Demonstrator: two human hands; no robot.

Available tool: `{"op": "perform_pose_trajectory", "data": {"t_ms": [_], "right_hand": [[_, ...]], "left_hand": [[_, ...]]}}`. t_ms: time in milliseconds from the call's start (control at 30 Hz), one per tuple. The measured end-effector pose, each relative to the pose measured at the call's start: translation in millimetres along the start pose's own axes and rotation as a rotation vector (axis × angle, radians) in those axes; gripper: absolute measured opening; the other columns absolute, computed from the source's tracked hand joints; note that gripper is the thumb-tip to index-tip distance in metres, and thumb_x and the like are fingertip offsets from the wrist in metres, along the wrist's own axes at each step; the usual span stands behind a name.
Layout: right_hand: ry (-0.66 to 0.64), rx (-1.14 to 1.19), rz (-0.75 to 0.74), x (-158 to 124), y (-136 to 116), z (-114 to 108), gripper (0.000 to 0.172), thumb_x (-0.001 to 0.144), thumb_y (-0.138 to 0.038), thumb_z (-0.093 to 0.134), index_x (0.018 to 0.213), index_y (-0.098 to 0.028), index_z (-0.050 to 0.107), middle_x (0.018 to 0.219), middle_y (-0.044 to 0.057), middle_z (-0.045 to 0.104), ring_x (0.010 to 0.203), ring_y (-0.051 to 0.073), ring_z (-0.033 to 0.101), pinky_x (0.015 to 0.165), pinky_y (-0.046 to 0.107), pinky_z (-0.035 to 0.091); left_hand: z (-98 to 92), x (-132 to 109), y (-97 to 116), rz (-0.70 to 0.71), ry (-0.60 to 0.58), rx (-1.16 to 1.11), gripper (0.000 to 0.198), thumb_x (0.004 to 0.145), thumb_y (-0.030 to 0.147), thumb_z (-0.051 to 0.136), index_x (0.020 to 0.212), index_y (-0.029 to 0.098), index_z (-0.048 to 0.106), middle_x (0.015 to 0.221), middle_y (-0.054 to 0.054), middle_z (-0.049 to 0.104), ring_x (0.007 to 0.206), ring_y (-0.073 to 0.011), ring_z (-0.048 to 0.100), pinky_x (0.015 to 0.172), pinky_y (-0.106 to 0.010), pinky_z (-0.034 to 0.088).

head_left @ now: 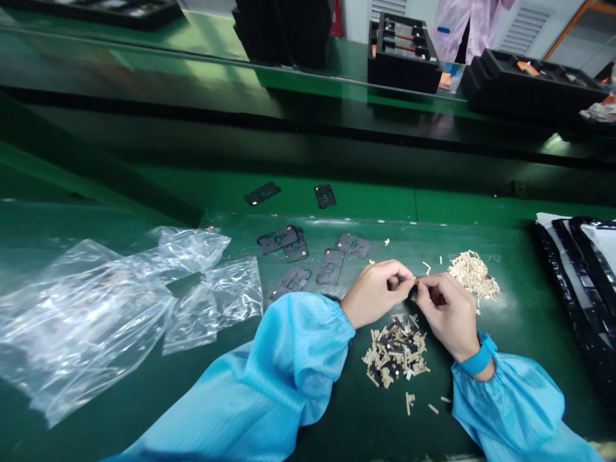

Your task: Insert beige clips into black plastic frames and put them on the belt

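Observation:
My left hand point(373, 292) and my right hand point(447, 314) meet over the green table, both pinching one tiny tan strip point(415, 280) between their fingertips. Just below them lies a pile of small tan and black pieces point(395, 351). A heap of pale tan strips point(474, 274) sits to the right of my right hand. Several flat black plastic frames point(308, 260) lie on the table to the left of my left hand. Both arms wear blue sleeves, and a blue band circles my right wrist.
Crumpled clear plastic bags point(115, 308) cover the left of the table. Black trays point(584, 282) stack at the right edge. Across a raised green shelf stand more black trays point(403, 54), with a person in a pale coat point(464, 29) behind them.

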State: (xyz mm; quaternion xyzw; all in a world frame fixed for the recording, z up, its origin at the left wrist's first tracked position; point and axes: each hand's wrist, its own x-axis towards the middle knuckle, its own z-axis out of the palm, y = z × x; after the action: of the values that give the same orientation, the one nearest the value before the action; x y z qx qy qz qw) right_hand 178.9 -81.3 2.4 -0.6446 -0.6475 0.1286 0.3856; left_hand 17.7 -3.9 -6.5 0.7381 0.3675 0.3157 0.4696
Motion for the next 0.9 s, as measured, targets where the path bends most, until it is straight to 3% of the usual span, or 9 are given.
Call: {"op": "perform_pose_trajectory", "data": {"t_ms": [100, 200, 267, 333, 433, 500, 633, 767, 900], "right_hand": [[0.052, 0.034, 0.113, 3, 6, -2, 0.015, 0.094, -0.026, 0.060, 0.082, -0.022, 0.068, 0.066, -0.001, 0.059, 0.055, 0.015, 0.050, 0.054, 0.028, 0.040], [0.102, 0.090, 0.232, 7, 14, -5, 0.017, 0.094, -0.030, 0.059, 0.083, -0.021, 0.067, 0.069, 0.000, 0.060, 0.056, 0.015, 0.049, 0.055, 0.028, 0.039], [0.069, 0.121, 0.263, 9, 17, -7, 0.024, 0.095, -0.034, 0.060, 0.076, -0.021, 0.065, 0.065, -0.001, 0.057, 0.057, 0.015, 0.047, 0.055, 0.029, 0.037], [0.011, 0.176, 0.250, 12, 17, -8, 0.026, 0.094, -0.037, 0.063, 0.074, -0.020, 0.065, 0.067, 0.000, 0.056, 0.059, 0.015, 0.047, 0.057, 0.029, 0.037], [-0.101, 0.326, 0.238, 15, 12, -10, 0.017, 0.091, -0.037, 0.068, 0.089, -0.020, 0.071, 0.078, 0.001, 0.060, 0.060, 0.014, 0.047, 0.057, 0.028, 0.039], [-0.265, 0.479, 0.299, 18, 6, -13, 0.021, 0.090, -0.041, 0.069, 0.093, -0.021, 0.070, 0.076, 0.000, 0.060, 0.058, 0.013, 0.045, 0.054, 0.027, 0.037], [-0.606, 0.765, 0.452, 19, 0, -19, 0.037, 0.087, -0.056, 0.070, 0.079, -0.020, 0.063, 0.064, -0.004, 0.054, 0.052, 0.010, 0.038, 0.049, 0.024, 0.028], [-0.669, 0.923, 0.551, 16, 3, -21, 0.041, 0.085, -0.058, 0.072, 0.077, -0.020, 0.060, 0.060, -0.007, 0.046, 0.049, 0.008, 0.027, 0.048, 0.024, 0.019], [-0.745, 1.032, 0.579, 12, 8, -20, 0.036, 0.086, -0.051, 0.074, 0.076, -0.019, 0.060, 0.059, -0.008, 0.042, 0.050, 0.008, 0.025, 0.049, 0.025, 0.016]], "left_hand": [[-1.8, 0, -3, 0.099, 0.000, 0.093, 0.009, 0.089, 0.016, 0.063, 0.082, 0.019, 0.069, 0.076, 0.002, 0.067, 0.062, -0.0097, 0.058, 0.062, -0.022, 0.048], [-7.5, -2, -7, 0.327, 0.033, 0.302, 0.010, 0.097, 0.024, 0.061, 0.092, 0.020, 0.069, 0.090, -0.001, 0.073, 0.078, -0.0126, 0.066, 0.072, -0.024, 0.049], [-12.6, -4, -10, 0.490, 0.080, 0.457, 0.014, 0.099, 0.033, 0.060, 0.098, 0.022, 0.070, 0.097, -0.002, 0.075, 0.086, -0.0144, 0.067, 0.076, -0.026, 0.049], [-17.8, -5, -13, 0.589, 0.116, 0.551, 0.017, 0.099, 0.039, 0.060, 0.100, 0.024, 0.070, 0.096, -0.002, 0.075, 0.084, -0.0141, 0.066, 0.075, -0.026, 0.048], [-24.3, -7, -17, 0.658, 0.083, 0.563, 0.019, 0.099, 0.043, 0.060, 0.100, 0.026, 0.070, 0.091, -0.001, 0.073, 0.082, -0.0131, 0.066, 0.073, -0.026, 0.046], [-27.0, -7, -19, 0.694, 0.040, 0.550, 0.022, 0.099, 0.046, 0.059, 0.100, 0.027, 0.070, 0.091, -0.001, 0.072, 0.082, -0.0129, 0.066, 0.072, -0.025, 0.046], [-28.3, -5, -19, 0.763, 0.041, 0.546, 0.028, 0.098, 0.052, 0.058, 0.103, 0.027, 0.069, 0.092, -0.001, 0.072, 0.082, -0.0130, 0.067, 0.071, -0.025, 0.047], [-27.2, -4, -17, 0.874, 0.121, 0.553, 0.026, 0.097, 0.048, 0.060, 0.104, 0.024, 0.069, 0.091, -0.002, 0.074, 0.079, -0.0131, 0.068, 0.070, -0.026, 0.047], [-27.0, -5, -17, 0.832, 0.105, 0.584, 0.031, 0.100, 0.053, 0.054, 0.101, 0.026, 0.069, 0.091, -0.002, 0.074, 0.080, -0.0129, 0.069, 0.071, -0.026, 0.048]]}}
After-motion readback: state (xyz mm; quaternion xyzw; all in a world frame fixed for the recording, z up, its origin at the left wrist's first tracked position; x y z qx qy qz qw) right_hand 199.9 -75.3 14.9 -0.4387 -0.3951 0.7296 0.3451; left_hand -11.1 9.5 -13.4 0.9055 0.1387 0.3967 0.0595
